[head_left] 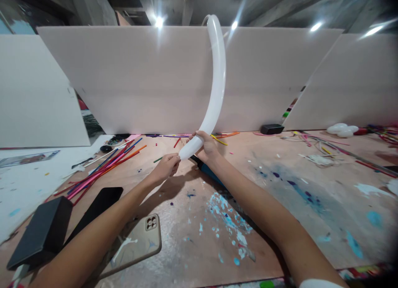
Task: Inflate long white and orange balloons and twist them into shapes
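Observation:
A long white modelling balloon (219,72), blown up, rises in a curve from my hands to above the board, with a thin uninflated tip at its top. My left hand (167,167) pinches the balloon's lower end, fingers closed. Higher up, my right hand (207,146) is wrapped around the balloon's lower part, its thumb side showing at the top. A blue and black balloon pump (209,174) lies on the table behind my right wrist, partly hidden by the forearm.
Thin uninflated balloons (102,167) in several colours lie at the left. A phone case (139,242), a black phone (96,209) and a dark power block (42,232) are near my left arm. A pale board (149,80) stands behind. A small black box (272,129) and white balloons (342,130) sit at the right.

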A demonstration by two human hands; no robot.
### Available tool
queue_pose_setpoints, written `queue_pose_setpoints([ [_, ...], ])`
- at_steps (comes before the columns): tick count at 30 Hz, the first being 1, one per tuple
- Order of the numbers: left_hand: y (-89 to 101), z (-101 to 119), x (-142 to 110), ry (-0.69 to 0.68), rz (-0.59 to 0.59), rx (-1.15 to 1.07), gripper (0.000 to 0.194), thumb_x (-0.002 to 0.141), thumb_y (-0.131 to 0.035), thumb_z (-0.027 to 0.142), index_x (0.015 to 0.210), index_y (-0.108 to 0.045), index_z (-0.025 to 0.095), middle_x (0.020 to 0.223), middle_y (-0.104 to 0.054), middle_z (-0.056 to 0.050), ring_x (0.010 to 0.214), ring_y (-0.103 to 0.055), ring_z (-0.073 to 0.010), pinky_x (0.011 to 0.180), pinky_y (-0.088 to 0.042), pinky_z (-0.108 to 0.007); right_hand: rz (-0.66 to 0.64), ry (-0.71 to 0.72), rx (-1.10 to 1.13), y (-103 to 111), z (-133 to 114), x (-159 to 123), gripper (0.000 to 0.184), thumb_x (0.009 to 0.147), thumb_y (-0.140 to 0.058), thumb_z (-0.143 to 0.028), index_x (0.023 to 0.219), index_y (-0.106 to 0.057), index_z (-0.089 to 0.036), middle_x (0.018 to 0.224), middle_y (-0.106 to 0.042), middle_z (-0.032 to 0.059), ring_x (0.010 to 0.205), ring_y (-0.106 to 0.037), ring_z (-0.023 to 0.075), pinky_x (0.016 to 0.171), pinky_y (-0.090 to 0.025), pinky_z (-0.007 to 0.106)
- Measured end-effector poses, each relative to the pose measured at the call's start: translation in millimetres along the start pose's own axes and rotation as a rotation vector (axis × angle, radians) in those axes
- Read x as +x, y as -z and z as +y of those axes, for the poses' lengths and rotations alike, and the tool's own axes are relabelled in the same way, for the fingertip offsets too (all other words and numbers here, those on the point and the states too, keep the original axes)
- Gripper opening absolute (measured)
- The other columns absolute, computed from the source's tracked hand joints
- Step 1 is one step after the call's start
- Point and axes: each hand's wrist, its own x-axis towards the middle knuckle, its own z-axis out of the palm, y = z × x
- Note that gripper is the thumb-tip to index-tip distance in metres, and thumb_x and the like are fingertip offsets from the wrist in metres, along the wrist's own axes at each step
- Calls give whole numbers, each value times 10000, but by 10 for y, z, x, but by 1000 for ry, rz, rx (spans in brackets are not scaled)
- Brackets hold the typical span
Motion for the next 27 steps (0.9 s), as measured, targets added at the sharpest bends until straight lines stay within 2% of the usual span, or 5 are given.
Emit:
queue_pose_setpoints([
  [12,-2,-5,8,3,-9,-6,249,803,-506,377,672,-391,199,472,-272,107,360,-211,-39,380,-142,-187,-32,-19,39,-12,2,-9,168,634,-696,-163,690,-543,-205,553,-614,-52,534,-585,124,657,-554,299],
  [22,-3,11,-3,-1,-4,19,258,794,-497,384,650,-386,200,467,-271,106,364,-215,-39,385,-152,-185,-48,-7,28,-19,1,-20,191,597,-719,-183,684,-550,-205,555,-616,-49,544,-590,126,625,-544,284],
  [27,-19,15,-9,-17,0,60,258,790,-494,382,640,-384,202,462,-278,103,366,-227,-43,388,-167,-189,-40,-16,9,-25,-6,-25,169,625,-702,-221,651,-536,-204,534,-597,-44,523,-565,119,603,-528,275],
])
